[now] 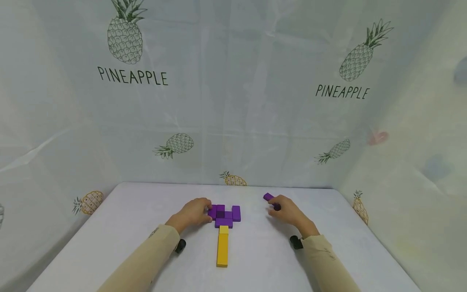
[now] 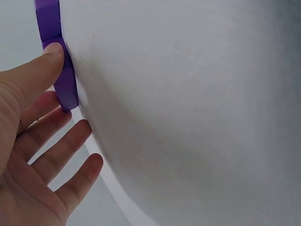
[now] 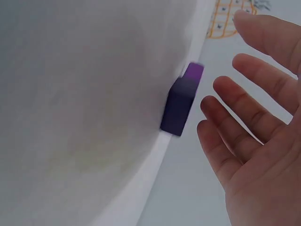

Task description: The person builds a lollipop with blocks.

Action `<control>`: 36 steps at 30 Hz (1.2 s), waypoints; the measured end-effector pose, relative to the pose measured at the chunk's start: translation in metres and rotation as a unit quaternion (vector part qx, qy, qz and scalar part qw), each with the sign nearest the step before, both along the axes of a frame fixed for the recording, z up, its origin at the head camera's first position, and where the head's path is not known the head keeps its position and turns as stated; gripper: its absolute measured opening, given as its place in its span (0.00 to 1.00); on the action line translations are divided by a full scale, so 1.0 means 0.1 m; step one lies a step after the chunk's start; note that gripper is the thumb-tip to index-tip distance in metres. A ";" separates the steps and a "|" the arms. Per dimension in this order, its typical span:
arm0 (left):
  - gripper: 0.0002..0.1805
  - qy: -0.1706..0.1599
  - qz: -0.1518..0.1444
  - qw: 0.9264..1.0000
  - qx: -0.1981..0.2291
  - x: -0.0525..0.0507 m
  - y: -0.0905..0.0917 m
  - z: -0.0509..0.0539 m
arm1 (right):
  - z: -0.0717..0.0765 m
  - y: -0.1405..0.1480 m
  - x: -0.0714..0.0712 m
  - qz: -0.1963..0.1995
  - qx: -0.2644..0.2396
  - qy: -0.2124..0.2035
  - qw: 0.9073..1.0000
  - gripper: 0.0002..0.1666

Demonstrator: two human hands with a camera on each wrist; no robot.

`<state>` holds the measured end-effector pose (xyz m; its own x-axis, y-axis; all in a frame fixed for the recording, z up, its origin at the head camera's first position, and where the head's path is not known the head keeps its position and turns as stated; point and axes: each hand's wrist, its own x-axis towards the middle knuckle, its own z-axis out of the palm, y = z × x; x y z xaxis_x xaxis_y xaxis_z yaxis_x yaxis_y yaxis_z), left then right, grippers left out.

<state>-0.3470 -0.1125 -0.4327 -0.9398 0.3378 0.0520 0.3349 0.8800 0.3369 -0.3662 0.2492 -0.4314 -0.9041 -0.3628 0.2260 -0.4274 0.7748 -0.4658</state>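
Note:
In the head view my left hand pinches the leftmost purple block of a small flat cluster, with the thumb at its near end and fingers at its far end. The left wrist view shows the thumb on that purple block. Touching it in the cluster are another upright purple block and a crosswise one. My right hand is over the table to the right, fingers loosely bent. Beyond its fingertips lie a purple block and a dark block; the right wrist view shows a gap between them and the fingers.
A yellow bar, with a lighter yellow piece at its far end, runs from the cluster toward me. A purple block forms the cluster's right side. Behind the white table hangs a pineapple-print curtain.

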 end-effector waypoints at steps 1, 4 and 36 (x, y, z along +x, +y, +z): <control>0.19 -0.001 0.000 1.000 0.000 0.00 0.00 0.00 | 0.00 0.03 0.00 -0.002 -0.001 -0.002 1.000 0.21; 0.18 0.004 -0.005 1.000 0.001 -0.01 -0.02 -0.01 | -0.01 0.10 0.01 -0.013 -0.001 -0.007 1.000 0.22; 0.18 0.012 -0.009 1.000 0.004 -0.01 -0.03 -0.03 | -0.03 0.14 -0.05 0.003 0.031 -0.025 0.999 0.15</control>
<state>-0.3484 -0.1150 -0.4359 -0.9322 0.3535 0.0778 0.3584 0.8712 0.3356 -0.3708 0.2636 -0.4348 -0.9114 -0.3805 0.1571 -0.4095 0.7997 -0.4390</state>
